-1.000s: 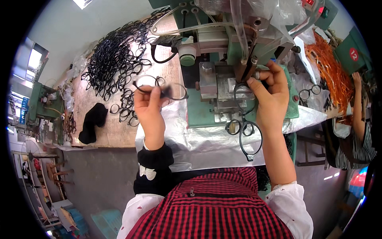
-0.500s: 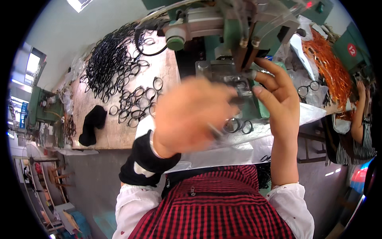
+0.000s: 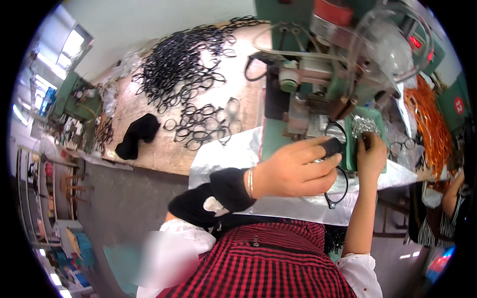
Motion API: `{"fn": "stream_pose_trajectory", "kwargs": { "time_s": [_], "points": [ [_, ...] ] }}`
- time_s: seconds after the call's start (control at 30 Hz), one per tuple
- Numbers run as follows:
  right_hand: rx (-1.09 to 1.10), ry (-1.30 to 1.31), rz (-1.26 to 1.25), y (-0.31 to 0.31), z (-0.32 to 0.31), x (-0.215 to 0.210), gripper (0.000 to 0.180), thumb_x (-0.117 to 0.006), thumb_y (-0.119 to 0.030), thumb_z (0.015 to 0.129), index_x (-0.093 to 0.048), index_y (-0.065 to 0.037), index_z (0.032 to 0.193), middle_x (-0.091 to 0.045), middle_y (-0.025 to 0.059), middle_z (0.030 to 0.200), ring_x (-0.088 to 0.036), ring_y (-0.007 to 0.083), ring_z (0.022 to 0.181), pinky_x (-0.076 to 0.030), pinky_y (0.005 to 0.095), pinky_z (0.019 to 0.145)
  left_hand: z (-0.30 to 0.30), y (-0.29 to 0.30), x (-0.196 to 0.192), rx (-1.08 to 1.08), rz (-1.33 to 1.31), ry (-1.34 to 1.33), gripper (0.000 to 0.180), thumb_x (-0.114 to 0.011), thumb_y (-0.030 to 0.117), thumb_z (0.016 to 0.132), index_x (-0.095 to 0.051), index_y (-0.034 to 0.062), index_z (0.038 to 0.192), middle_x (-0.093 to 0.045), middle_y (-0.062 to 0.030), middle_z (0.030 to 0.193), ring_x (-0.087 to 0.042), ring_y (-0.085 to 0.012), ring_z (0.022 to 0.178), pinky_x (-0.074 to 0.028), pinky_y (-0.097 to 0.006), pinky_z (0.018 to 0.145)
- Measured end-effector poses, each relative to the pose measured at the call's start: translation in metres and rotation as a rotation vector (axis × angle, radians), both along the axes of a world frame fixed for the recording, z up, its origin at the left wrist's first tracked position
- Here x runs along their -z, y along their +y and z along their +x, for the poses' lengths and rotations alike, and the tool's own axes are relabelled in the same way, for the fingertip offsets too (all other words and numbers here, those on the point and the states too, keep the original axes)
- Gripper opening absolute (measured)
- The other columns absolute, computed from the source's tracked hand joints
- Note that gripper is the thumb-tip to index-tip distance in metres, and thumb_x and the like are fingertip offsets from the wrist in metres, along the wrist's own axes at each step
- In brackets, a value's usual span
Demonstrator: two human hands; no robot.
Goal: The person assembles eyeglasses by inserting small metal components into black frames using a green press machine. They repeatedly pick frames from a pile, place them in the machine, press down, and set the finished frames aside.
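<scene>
My left hand (image 3: 298,171), with a black cover on one finger, is closed on a black eyeglass frame (image 3: 343,198). The frame stands on edge, one round rim above my fingers and the other below; its bridge is hidden by them. To the right, my right hand (image 3: 372,156) reaches into a green tray (image 3: 381,121) heaped with small silvery metal parts (image 3: 363,125). Its fingers are bent together at the heap, and whatever they pinch is too small to tell. Just beyond the left hand stands a green bench machine (image 3: 300,116) with metal jaws.
Black eyeglass frames (image 3: 174,59) lie piled on the wooden table (image 3: 149,161) at left, with a looser group nearer. A black cloth sleeve (image 3: 139,134) rests by the table edge. Orange strips (image 3: 430,124) heap at right, near another person's arm (image 3: 452,196).
My left hand has moved right and now shows a frame clearly. The right hand has left the machine's jaws and dipped into the green tray. The view has shifted too.
</scene>
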State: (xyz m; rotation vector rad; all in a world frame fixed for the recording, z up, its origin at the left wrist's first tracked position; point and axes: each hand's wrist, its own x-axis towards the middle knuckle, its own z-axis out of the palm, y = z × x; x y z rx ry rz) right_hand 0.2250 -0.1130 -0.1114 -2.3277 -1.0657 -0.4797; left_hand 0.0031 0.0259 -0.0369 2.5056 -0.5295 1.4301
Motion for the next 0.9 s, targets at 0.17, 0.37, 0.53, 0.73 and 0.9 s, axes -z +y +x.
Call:
{"fn": "stream_pose_trajectory", "kwargs": {
  "time_s": [0.17,0.37,0.53,0.73,0.9],
  "points": [
    [-0.049,0.217,0.107,0.010,0.005,0.000,0.012,-0.073,-0.010,0.080,-0.065,-0.002,0.086,-0.067,0.0112,0.078,-0.063,0.0263,0.072,-0.048,0.0359,0.068,-0.043,-0.006,0.049,-0.370,-0.331,0.019,0.028,-0.070,-0.002,0.076,-0.066,0.0029,0.104,-0.068,-0.0142,0.111,-0.065,-0.0274,0.094,-0.052,-0.046,0.091],
    [-0.167,0.553,0.416,0.019,0.018,0.002,0.008,-0.068,-0.006,0.088,-0.062,-0.001,0.089,-0.061,-0.0008,0.077,-0.053,0.0065,0.069,-0.042,0.0228,0.063,-0.012,0.086,0.079,-0.796,-0.817,0.240,0.093,-0.083,0.017,0.069,-0.032,-0.0039,0.144,-0.045,-0.0230,0.138,-0.042,-0.0388,0.128,-0.034,-0.046,0.109],
    [-0.245,0.602,0.606,0.021,0.025,0.009,0.006,-0.062,-0.005,0.093,-0.061,0.001,0.096,-0.061,-0.0009,0.084,-0.055,0.0064,0.078,-0.043,0.0208,0.072,-0.011,0.172,0.054,-0.851,-0.746,0.001,0.093,-0.085,0.018,0.066,-0.038,-0.0048,0.143,-0.047,-0.0256,0.139,-0.043,-0.0403,0.129,-0.034,-0.046,0.110],
    [-0.250,0.779,0.716,0.025,0.026,0.003,0.009,-0.062,-0.001,0.090,-0.065,0.001,0.098,-0.064,-0.0001,0.089,-0.058,0.0069,0.082,-0.045,0.0214,0.077,-0.072,0.168,-0.005,-0.914,-0.324,0.226,0.023,-0.074,0.009,0.075,-0.070,0.0051,0.098,-0.069,-0.0106,0.103,-0.062,-0.0287,0.100,-0.046,-0.036,0.089],
    [-0.273,0.791,0.712,0.030,0.007,0.004,0.014,-0.065,0.001,0.087,-0.068,0.000,0.101,-0.065,-0.0004,0.089,-0.058,0.0065,0.082,-0.044,0.0204,0.075,-0.078,0.170,0.087,-1.364,-0.299,0.566,0.019,-0.075,0.027,0.075,-0.072,0.0087,0.077,-0.062,-0.0097,0.093,-0.055,-0.0320,0.097,-0.046,-0.042,0.084]
  ]
}}
